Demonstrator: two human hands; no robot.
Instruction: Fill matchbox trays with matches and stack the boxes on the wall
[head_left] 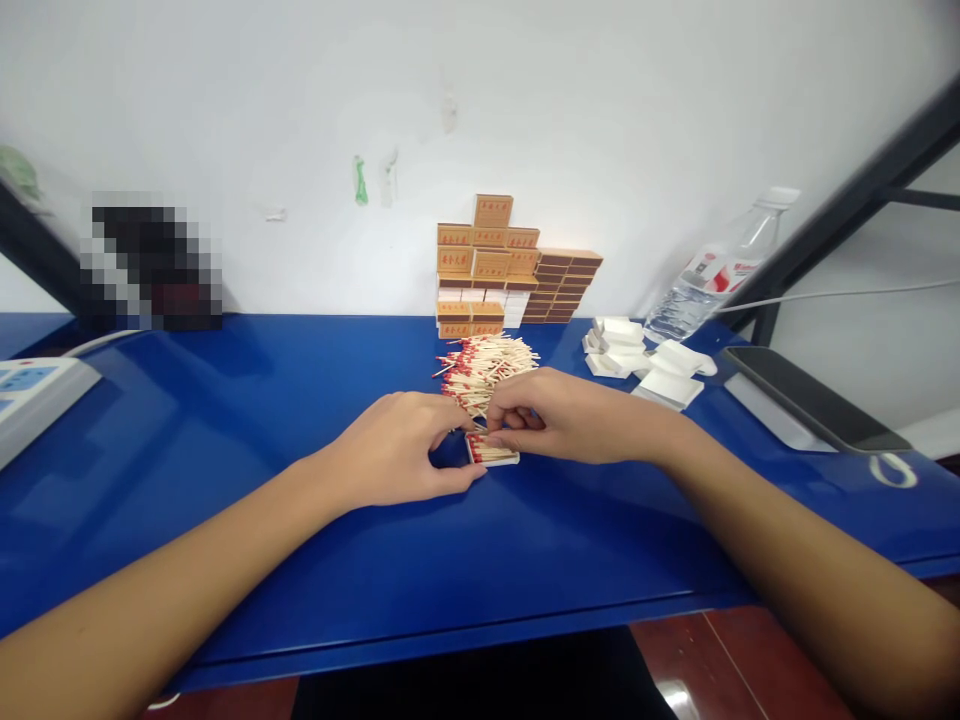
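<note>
A small white matchbox tray (pixel 507 461) lies on the blue table, filled with red-headed matches (pixel 489 452). My left hand (pixel 405 445) holds the tray from its left side, thumb at the near corner and index finger at the far one. Over the tray, my right hand (pixel 551 415) has its fingers pinched together at the matches; its fingertips partly hide what they grip. Just behind the tray spreads a loose pile of matches (pixel 480 368), most heads pointing left.
Stacked matchboxes (pixel 491 262) stand against the wall behind the pile. To the right are folded white trays (pixel 619 345), a tilted water bottle (pixel 716 270) and a black phone-like object (pixel 814 398). A white power strip (pixel 45 400) sits at the left edge.
</note>
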